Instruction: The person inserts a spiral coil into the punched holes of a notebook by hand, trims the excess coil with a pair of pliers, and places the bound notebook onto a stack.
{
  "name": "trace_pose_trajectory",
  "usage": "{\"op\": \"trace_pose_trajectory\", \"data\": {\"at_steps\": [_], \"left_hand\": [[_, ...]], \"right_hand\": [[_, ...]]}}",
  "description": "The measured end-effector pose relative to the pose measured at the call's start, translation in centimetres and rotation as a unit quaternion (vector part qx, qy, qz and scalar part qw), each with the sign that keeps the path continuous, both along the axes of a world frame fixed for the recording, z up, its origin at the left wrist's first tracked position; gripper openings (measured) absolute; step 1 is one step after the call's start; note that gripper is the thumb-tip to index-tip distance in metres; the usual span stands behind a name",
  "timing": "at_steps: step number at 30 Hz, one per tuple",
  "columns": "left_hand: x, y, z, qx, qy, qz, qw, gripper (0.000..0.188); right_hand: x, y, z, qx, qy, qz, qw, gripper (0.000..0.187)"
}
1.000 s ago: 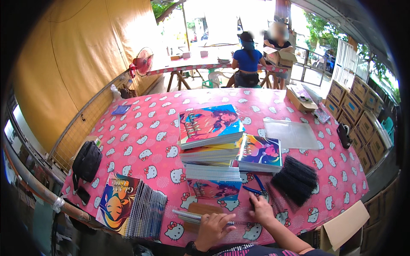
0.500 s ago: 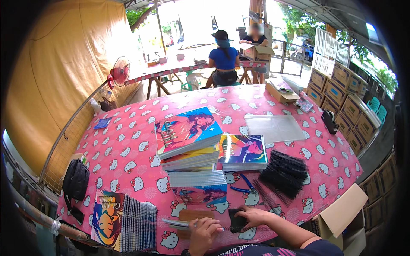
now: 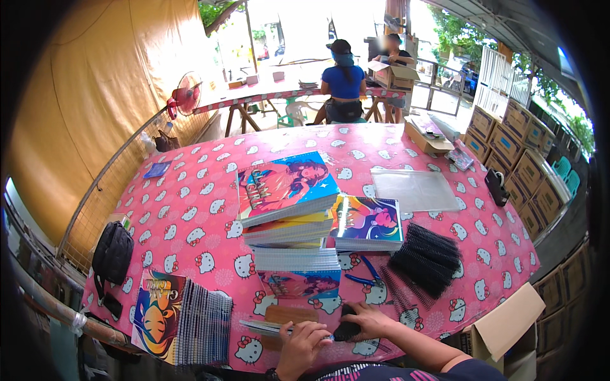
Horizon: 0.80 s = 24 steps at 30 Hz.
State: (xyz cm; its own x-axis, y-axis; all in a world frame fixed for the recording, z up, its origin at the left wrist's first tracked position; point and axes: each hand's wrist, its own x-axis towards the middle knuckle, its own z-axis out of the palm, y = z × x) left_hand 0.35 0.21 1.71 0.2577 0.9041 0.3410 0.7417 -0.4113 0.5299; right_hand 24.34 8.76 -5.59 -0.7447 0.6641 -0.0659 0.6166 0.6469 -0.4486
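Note:
Near the table's front edge, my left hand (image 3: 304,346) grips a thin notebook (image 3: 259,327) by its right part, fingers curled over the top. The notebook lies on a brown wooden board (image 3: 291,314). My right hand (image 3: 370,321) is closed round a dark, block-like piece (image 3: 346,326) and holds it against the notebook's right end; its exact kind is not clear. Beyond my right hand are blue-handled pliers (image 3: 365,272) and a heap of black spiral binding coils (image 3: 424,259). Behind the board stands a stack of notebooks (image 3: 297,259) with colourful covers.
Spiral-bound notebooks (image 3: 210,324) stand in a row at the left, near a black bag (image 3: 113,253). More notebooks (image 3: 366,219) and clear plastic sleeves (image 3: 416,190) lie farther back. An open carton (image 3: 508,320) is at the right. Two people sit or stand at a far table.
My right hand has moved slightly left, and the dark piece has turned and come closer against the notebook's end. My left hand keeps its hold. The whole view has shifted a little.

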Motion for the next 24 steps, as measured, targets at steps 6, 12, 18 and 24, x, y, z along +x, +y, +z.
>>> {"op": "trace_pose_trajectory", "data": {"at_steps": [6,12,18,24], "left_hand": [[0.3,0.0,0.3,0.046,-0.04,0.011,0.998,0.018],[-0.2,0.3,-0.3,0.011,0.005,0.0,1.0,0.022],[-0.6,0.0,-0.8,0.02,0.036,0.005,0.999,0.025],[-1.8,-0.9,1.1,0.037,-0.027,0.157,0.987,0.028]], "right_hand": [[0.7,1.7,2.9,-0.373,0.226,-0.041,0.899,0.063],[-1.2,2.2,1.4,-0.486,0.338,0.056,0.804,0.077],[-1.7,3.3,0.4,-0.522,0.339,0.048,0.781,0.075],[-2.7,3.0,6.5,-0.454,0.372,0.195,0.786,0.057]]}}
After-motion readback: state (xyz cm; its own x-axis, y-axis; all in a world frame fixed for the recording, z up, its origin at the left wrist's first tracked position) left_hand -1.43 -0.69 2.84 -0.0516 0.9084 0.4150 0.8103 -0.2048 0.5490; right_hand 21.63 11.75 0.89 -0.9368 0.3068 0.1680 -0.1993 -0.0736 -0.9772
